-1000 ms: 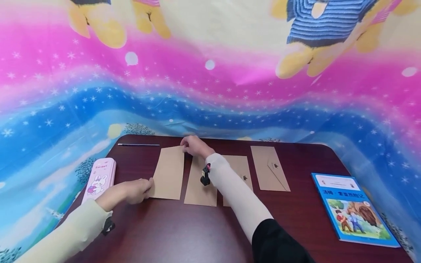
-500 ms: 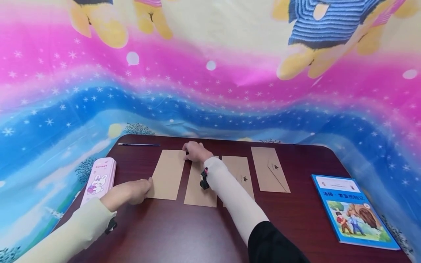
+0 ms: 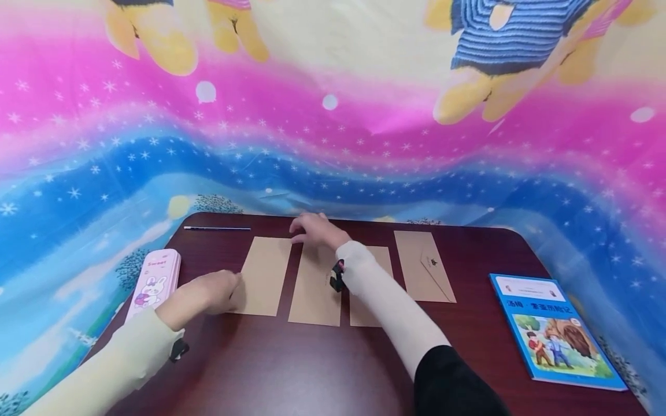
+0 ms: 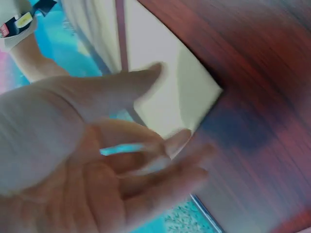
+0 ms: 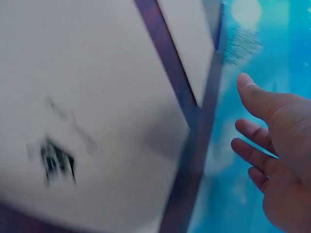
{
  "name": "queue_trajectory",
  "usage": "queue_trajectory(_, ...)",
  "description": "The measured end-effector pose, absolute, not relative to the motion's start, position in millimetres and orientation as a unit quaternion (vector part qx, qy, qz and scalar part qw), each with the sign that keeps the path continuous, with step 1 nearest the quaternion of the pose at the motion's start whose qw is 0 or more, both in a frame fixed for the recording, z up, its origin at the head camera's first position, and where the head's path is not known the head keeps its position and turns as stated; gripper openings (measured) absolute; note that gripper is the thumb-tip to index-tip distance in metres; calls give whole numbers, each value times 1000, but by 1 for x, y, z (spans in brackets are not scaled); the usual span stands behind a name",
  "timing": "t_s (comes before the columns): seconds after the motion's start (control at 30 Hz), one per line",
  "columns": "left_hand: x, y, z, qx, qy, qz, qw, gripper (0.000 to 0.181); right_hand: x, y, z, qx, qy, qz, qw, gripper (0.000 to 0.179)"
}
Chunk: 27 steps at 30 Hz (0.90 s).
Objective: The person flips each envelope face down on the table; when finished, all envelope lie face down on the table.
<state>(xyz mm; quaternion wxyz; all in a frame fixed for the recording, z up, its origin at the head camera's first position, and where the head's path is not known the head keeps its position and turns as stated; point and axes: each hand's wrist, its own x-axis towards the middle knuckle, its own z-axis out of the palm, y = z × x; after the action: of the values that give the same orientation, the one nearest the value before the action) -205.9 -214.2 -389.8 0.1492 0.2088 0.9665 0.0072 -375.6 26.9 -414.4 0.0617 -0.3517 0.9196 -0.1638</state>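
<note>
Several brown paper envelopes lie in a row on the dark table. My left hand is at the lower left corner of the leftmost envelope. In the left wrist view its fingers and thumb are spread, with nothing pinched between them. My right hand hovers at the top of the second envelope, its thumb apart from loosely bent fingers and holding nothing. The right forearm covers part of the third envelope. The rightmost envelope shows a pointed flap and a small dark crown print.
A pink pencil case with a rabbit stands at the table's left edge. Behind it lies a thin pencil. A blue picture-covered book is at the right. A printed curtain hangs along the back edge.
The leftmost envelope has shifted slightly left and its top edge now lies flat. My right hand has let go of its upper right corner and moved right; the left fingers have spread.
</note>
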Motion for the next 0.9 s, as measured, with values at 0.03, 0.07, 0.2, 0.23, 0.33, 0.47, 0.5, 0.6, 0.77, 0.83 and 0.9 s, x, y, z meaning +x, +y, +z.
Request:
queue_trajectory(0.03,-206,-210,-388,215,967,13,137,50,-377,33,-411,-348,920,-172,57,30)
queue_trajectory(0.07,-207,-205,-387,223,966,21,127,49,-378,39,-407,-346,921,-175,51,30)
queue_trajectory(0.2,-206,-186,-383,243,962,69,104,57,-380,60,-398,-339,923,-178,38,28)
queue_trajectory(0.23,-206,-181,-382,247,960,80,101,57,-379,66,-396,-340,923,-177,37,28)
queue_trajectory(0.33,-208,-167,-381,261,956,103,81,58,-375,82,-392,-345,920,-184,35,28)
queue_trajectory(0.47,-212,-151,-381,276,953,116,52,56,-368,105,-387,-347,917,-193,28,29)
queue_trajectory(0.5,-214,-147,-382,281,951,118,47,56,-367,110,-386,-345,918,-194,24,28)
queue_trajectory(0.6,-218,-136,-384,303,943,130,40,54,-362,127,-385,-335,922,-196,13,26)
queue_trajectory(0.77,-219,-128,-386,306,940,139,54,53,-355,142,-388,-339,919,-200,8,28)
queue_trajectory(0.83,-218,-129,-387,294,944,136,60,53,-353,145,-390,-341,917,-207,10,29)
queue_trajectory(0.9,-217,-129,-389,281,948,132,70,53,-353,147,-393,-335,918,-210,11,29)
